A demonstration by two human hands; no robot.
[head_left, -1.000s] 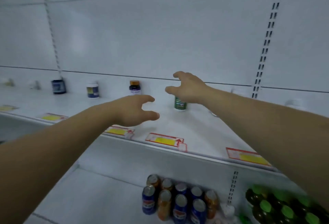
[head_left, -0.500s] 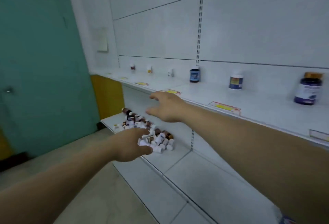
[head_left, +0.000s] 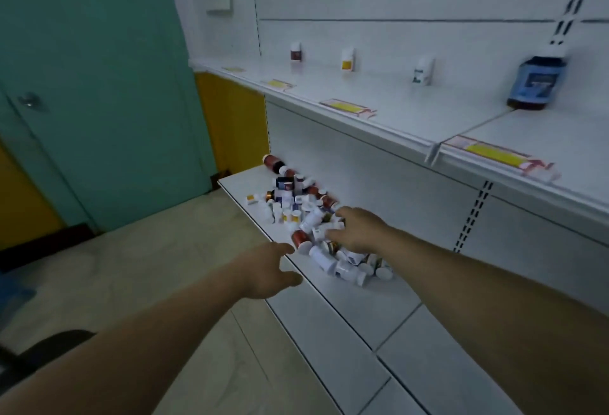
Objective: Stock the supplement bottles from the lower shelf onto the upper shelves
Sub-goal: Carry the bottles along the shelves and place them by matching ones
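A moment ago both hands were up at the upper shelf [head_left: 395, 101]. Now they have come down low. The right grip [head_left: 357, 231] is over the pile of bottles [head_left: 314, 217] on the lower shelf [head_left: 346, 312]. Its fingers are spread out and the tips are down among the bottles. It is not holding one yet, as far as I can see. The left grip [head_left: 267, 269] is just to the left of it, at the front edge of the same shelf, right next to a red bottle [head_left: 299, 237]. Its fingers are spread and loose too, and it holds nothing. The pile runs on past the right grip, away toward the green door [head_left: 99, 101]. The bottles lie on their sides, all mixed up, some on top of others. High above both grips, the upper shelf has only four bottles in view, set well apart: three small ones and a big blue bottle [head_left: 535, 83]. So I think one trip is done and the next is starting, which means picking up more bottles. Lots are left, so the job looks far from finished. The bottles are round and may roll when one is pulled out.
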